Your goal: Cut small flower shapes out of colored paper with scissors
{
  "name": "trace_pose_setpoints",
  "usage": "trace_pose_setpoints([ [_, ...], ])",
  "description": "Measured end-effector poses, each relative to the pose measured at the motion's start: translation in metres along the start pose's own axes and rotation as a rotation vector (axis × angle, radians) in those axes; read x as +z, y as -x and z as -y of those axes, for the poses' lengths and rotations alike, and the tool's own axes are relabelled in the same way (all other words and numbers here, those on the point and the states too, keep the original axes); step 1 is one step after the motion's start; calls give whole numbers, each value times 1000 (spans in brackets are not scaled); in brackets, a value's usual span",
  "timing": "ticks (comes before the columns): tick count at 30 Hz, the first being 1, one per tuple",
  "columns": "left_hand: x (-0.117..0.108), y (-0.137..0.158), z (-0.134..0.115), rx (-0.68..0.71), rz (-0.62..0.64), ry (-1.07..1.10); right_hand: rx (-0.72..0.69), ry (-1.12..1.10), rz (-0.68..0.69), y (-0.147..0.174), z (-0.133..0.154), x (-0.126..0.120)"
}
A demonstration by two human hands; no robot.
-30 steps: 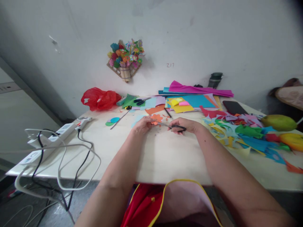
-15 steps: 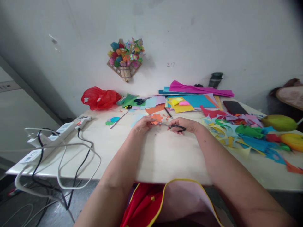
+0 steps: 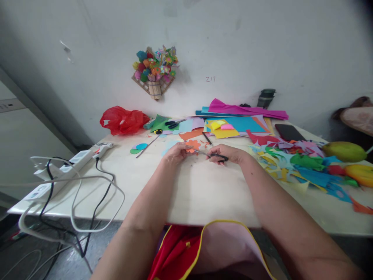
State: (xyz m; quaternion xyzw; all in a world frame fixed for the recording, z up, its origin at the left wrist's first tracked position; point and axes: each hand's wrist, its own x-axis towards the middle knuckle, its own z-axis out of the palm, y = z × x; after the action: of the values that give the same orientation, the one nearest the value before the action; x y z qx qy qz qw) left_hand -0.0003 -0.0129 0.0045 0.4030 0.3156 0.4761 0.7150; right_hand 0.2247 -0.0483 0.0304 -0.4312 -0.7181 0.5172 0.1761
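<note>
Between the thumb and fingers of my left hand (image 3: pixel 176 153) is an orange paper flower (image 3: pixel 193 146) with rounded petals. My right hand (image 3: pixel 224 153) is wrapped round the black handles of a pair of scissors (image 3: pixel 219 157). Their blades point left and meet the flower's lower edge, close to my left fingertips. Whether the blades are parted is too small to tell. Just behind the hands lie a black pen (image 3: pixel 207 138) and a larger piece of orange paper (image 3: pixel 190 135).
Colourful paper scraps (image 3: pixel 303 163) cover the right side, beside a phone (image 3: pixel 289 132) and a green mango-like fruit (image 3: pixel 344 151). Paper sheets (image 3: pixel 250 124) and a second pair of scissors (image 3: pixel 171 124) lie behind. A power strip (image 3: pixel 62 175) with loose cables and a red plastic bag (image 3: pixel 124 121) are leftward.
Both hands keep nearly the same place and grip. The orange flower and the scissors show hardly any shift; the whole view moves very slightly.
</note>
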Motion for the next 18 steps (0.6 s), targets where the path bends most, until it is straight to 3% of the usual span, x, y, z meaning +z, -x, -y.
trace_pose_setpoints([
  [9,-4,-3,0,-12,46,39,3,-40,-8,2,3,1],
  [18,-2,-2,-1,-29,0,24,6,8,-31,3,7,1],
])
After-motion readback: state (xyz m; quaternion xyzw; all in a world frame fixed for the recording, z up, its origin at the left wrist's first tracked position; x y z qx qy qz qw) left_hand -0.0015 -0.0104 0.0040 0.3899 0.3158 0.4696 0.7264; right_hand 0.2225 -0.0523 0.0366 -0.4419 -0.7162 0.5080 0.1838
